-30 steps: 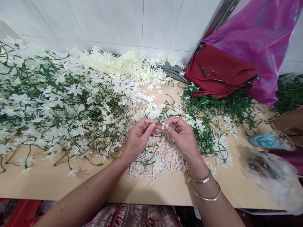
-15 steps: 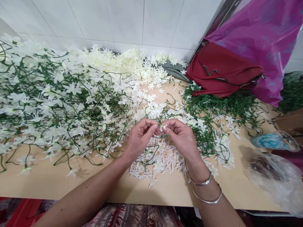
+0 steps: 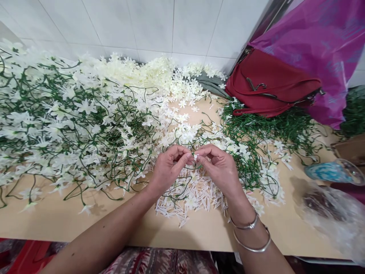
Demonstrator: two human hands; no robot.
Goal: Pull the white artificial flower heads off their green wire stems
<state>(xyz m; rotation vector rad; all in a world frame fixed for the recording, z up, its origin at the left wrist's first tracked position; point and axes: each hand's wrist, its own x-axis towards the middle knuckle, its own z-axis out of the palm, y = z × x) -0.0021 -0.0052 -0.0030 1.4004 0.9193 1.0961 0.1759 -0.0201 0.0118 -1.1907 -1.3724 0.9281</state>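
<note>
Both hands are at the middle of the worktop [image 3: 299, 238], fingertips nearly meeting over one small artificial flower [image 3: 195, 156]. The left hand [image 3: 171, 167] has its grip closed in a pinch of thumb and forefinger at the flower's left side; the right hand [image 3: 219, 167] pinches it from the right, its grip equally tight. The flower looks white and tiny, its petals bunched; a thin green stem seems to curve just beneath the fingertips, though the fingers hide most of the piece.

Below the hands lie slender white sticks [image 3: 199, 194]. To the left spreads a heap of finished-looking white flowers [image 3: 87, 108] with curling dark green stems; at the far side, loose cream blossoms [image 3: 158, 72] are piled against the tiled wall [image 3: 151, 23]. On the right are tangled green stems [image 3: 268, 127], with a red handbag [image 3: 270, 80] above them. Bluish print on the purple plastic bag [image 3: 319, 45] is too blurred to read.
</note>
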